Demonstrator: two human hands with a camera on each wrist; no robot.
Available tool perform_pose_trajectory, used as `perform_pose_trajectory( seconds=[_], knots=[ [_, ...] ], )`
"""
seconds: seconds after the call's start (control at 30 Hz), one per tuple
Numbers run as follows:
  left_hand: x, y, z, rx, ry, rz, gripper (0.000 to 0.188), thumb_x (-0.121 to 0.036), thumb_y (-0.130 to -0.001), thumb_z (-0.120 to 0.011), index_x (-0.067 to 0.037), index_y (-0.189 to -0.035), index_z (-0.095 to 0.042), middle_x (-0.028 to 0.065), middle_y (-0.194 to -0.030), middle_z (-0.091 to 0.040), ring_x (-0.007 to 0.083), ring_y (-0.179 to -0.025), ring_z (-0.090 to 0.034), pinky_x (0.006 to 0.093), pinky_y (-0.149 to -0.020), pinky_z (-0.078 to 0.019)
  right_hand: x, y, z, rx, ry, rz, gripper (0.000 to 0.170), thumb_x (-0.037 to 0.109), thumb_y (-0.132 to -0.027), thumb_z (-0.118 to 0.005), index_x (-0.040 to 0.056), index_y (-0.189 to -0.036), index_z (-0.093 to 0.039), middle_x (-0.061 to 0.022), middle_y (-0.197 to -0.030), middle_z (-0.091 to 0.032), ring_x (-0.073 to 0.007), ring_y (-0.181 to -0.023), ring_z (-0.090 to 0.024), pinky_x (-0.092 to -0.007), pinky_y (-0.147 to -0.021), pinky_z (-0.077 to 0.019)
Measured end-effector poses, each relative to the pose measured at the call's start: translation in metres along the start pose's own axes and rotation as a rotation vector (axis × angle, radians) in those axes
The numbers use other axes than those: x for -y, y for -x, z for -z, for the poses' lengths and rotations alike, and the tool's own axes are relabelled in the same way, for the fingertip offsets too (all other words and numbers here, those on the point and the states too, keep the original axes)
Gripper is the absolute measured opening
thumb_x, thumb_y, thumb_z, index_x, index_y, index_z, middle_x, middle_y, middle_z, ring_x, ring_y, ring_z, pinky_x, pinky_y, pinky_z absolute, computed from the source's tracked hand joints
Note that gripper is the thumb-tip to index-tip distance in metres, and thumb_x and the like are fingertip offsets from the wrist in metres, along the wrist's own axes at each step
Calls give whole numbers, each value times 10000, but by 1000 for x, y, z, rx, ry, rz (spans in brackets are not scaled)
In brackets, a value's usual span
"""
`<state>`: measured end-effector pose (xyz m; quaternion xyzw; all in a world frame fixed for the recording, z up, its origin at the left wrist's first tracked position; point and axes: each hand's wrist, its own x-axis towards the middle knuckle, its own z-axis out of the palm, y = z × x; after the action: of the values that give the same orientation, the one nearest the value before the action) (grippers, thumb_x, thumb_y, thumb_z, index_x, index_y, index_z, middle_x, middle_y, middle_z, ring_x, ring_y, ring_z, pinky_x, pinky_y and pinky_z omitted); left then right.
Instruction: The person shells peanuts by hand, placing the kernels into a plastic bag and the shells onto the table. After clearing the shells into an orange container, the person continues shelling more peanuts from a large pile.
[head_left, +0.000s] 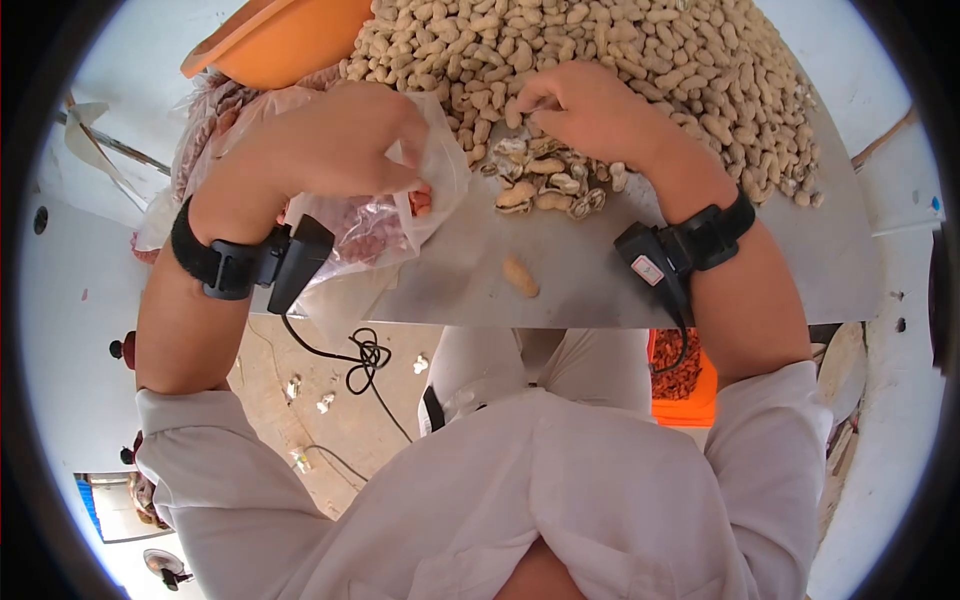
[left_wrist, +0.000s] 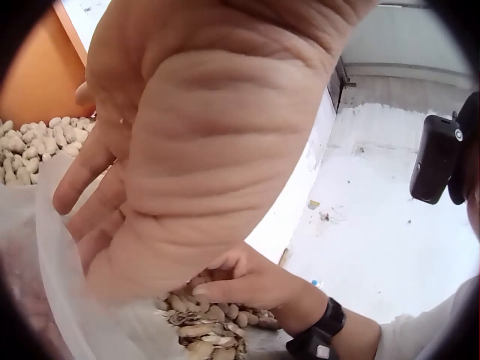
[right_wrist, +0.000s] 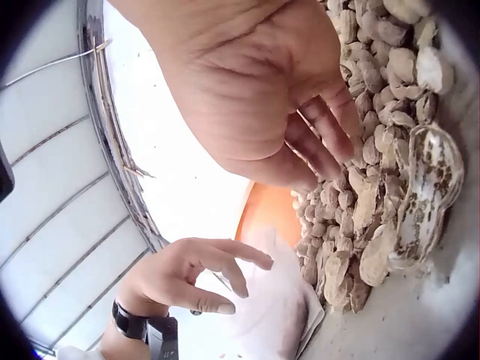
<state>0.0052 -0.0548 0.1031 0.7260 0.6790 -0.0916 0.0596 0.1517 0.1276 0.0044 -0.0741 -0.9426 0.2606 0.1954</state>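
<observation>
The left hand hovers over a clear plastic bag containing reddish kernels. In the right wrist view this left hand has its fingers spread and relaxed, with nothing visible between them. At the near edge of the heap of unshelled peanuts is the right hand, its loosely bent fingertips among the peanuts; no held peanut can be made out. Split shells lie just below that hand, and a large open half shell shows in the right wrist view.
An orange basin stands at the back left, beside another bag of kernels. One peanut lies near the front edge of the metal table. Below the table, an orange container holds reddish bits. A cable hangs from the left wrist camera.
</observation>
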Motion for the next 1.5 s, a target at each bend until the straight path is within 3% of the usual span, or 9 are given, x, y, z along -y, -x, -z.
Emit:
perform_pose_trajectory(
  seconds=[0.13, 0.23, 0.33, 0.5, 0.9, 1.0, 1.13, 1.23, 1.5],
  knots=[
    [-12, -21, 4, -276, 212, -132, 167, -126, -770, -612, 22, -848, -622, 83, -894, -636, 222, -789, -602, 293, -725, -465, -7, 0, 3, -143, 128, 0, 185, 84, -767, -524, 58, -874, -672, -139, -897, -634, -298, -848, -603, -391, -755, -475],
    [-20, -43, -9, -511, 791, -83, 193, -177, -849, -609, 11, -894, -621, 41, -850, -632, 140, -730, -596, 255, -698, -472, -14, -2, 6, -230, 176, 4, 179, 81, -784, -540, 32, -918, -649, -155, -904, -627, -321, -876, -588, -385, -770, -466],
    [-20, -64, -27, -608, 1141, -83, 230, -241, -884, -590, -16, -924, -624, 13, -836, -618, 75, -712, -570, 211, -679, -464, -15, 0, 10, -232, 189, -44, 181, 58, -791, -542, 18, -942, -633, -165, -912, -621, -331, -868, -583, -386, -773, -462],
    [-11, -78, -74, -535, 1461, 84, 235, -252, -905, -550, -28, -915, -621, 10, -775, -607, 62, -632, -518, 191, -581, -413, -17, -1, 6, -157, 215, -7, 194, 45, -779, -558, 49, -960, -629, -145, -883, -610, -312, -860, -578, -382, -785, -459],
    [6, -63, -101, -489, 1423, 174, 192, -200, -897, -565, -18, -924, -618, -5, -744, -589, 35, -596, -505, 160, -542, -401, -14, -5, -1, -98, 166, -22, 158, 104, -764, -571, 56, -886, -660, -136, -878, -629, -321, -817, -588, -392, -747, -473],
    [7, -61, -101, -479, 1365, 160, 188, -185, -895, -563, -10, -937, -618, -8, -744, -587, 34, -595, -502, 159, -548, -404, -13, -5, -1, -232, 78, 24, 149, 108, -755, -573, 39, -855, -659, -152, -860, -623, -324, -798, -589, -382, -728, -476],
    [12, -60, -103, -464, 1385, 166, 193, -178, -893, -565, -4, -957, -616, -6, -751, -590, 42, -607, -510, 164, -558, -413, -3, -3, 8, -277, -187, -84, 162, 103, -737, -576, 30, -859, -653, -104, -785, -615, -209, -663, -614, -309, -600, -479],
    [11, -60, -98, -452, 1422, 168, 200, -175, -894, -562, 0, -976, -615, 1, -761, -594, 52, -620, -519, 171, -571, -424, -12, -5, 7, -330, -252, -43, 161, 106, -732, -592, 20, -853, -653, -74, -738, -617, -131, -597, -586, -259, -554, -465],
    [3, -57, -56, -432, 1569, 13, 200, -152, -884, -573, -18, -1027, -614, 11, -841, -608, 67, -681, -544, 195, -622, -446, -9, -6, 6, -457, -576, -72, 170, 84, -728, -646, -14, -867, -644, -34, -731, -632, -70, -644, -564, -211, -578, -460]
  ],
)
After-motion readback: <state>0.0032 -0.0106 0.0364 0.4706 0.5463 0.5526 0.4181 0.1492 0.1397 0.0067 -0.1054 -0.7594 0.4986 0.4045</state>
